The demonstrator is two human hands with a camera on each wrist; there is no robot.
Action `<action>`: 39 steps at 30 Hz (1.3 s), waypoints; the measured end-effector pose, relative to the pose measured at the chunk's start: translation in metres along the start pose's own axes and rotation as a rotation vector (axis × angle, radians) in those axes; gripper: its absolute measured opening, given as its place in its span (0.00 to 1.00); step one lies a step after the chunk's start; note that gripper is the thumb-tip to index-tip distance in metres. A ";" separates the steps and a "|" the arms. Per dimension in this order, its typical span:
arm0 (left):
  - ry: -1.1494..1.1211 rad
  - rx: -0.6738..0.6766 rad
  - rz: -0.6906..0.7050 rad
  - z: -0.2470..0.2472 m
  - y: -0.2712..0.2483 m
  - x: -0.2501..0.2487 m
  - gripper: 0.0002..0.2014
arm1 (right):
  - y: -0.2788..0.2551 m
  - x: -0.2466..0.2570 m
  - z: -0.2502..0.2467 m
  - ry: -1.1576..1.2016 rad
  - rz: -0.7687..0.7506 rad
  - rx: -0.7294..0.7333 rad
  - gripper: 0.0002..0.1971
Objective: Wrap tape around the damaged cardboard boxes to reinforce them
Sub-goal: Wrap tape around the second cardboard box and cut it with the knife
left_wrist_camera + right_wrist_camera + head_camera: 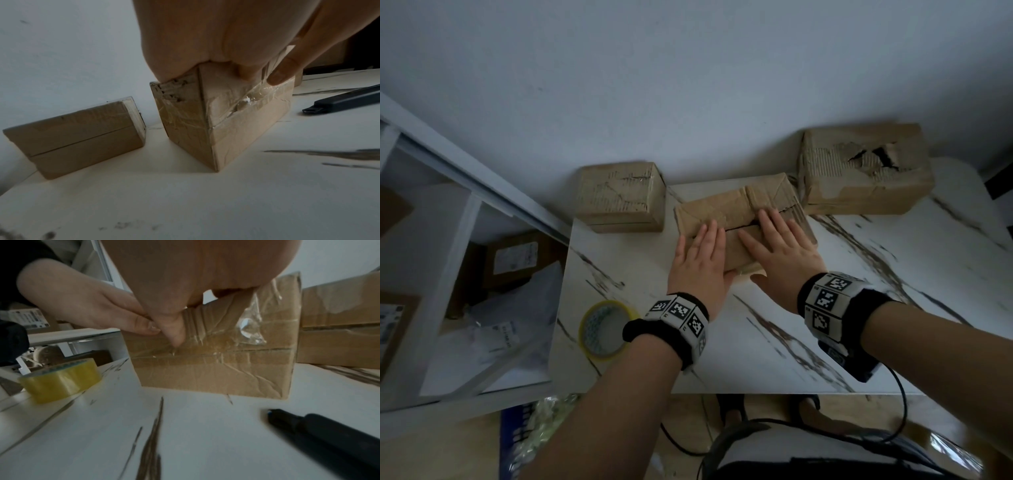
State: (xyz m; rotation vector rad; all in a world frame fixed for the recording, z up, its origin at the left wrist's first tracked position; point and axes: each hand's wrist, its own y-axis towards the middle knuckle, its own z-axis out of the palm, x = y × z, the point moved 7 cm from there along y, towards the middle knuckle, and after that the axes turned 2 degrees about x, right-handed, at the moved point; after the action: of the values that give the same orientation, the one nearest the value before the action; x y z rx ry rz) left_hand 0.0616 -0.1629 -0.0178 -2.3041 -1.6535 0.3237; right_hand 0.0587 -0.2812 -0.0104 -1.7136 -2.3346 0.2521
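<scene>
A small taped cardboard box lies mid-table with a split across its top. My left hand and right hand both lie flat on it, fingers straight, pressing down. The thumbs reach over the box's near side, where wrinkled clear tape runs across the box. The yellow-tinted tape roll lies on the table's left front corner, beside my left wrist; the right wrist view shows the roll too. The left wrist view shows the box under my palm.
Another small box stands at the back left, and a larger torn box at the back right, both against the wall. A dark slim tool lies on the marble table near my right wrist. A white shelf with parcels stands left.
</scene>
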 end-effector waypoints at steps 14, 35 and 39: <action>-0.389 -0.181 -0.141 -0.015 -0.044 0.051 0.34 | -0.004 0.046 -0.028 0.096 -0.117 0.017 0.34; -0.623 -0.030 -0.447 0.041 -0.116 0.156 0.09 | 0.001 0.135 -0.026 0.289 -0.167 0.064 0.17; -1.055 -0.242 -0.376 0.010 -0.108 0.165 0.06 | 0.014 0.132 -0.031 0.496 -0.062 0.090 0.17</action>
State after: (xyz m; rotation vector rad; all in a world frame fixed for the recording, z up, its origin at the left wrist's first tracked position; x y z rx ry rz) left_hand 0.0150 0.0268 0.0093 -1.9742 -2.6396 1.4984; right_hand 0.0429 -0.1510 0.0270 -1.4540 -1.9734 -0.0737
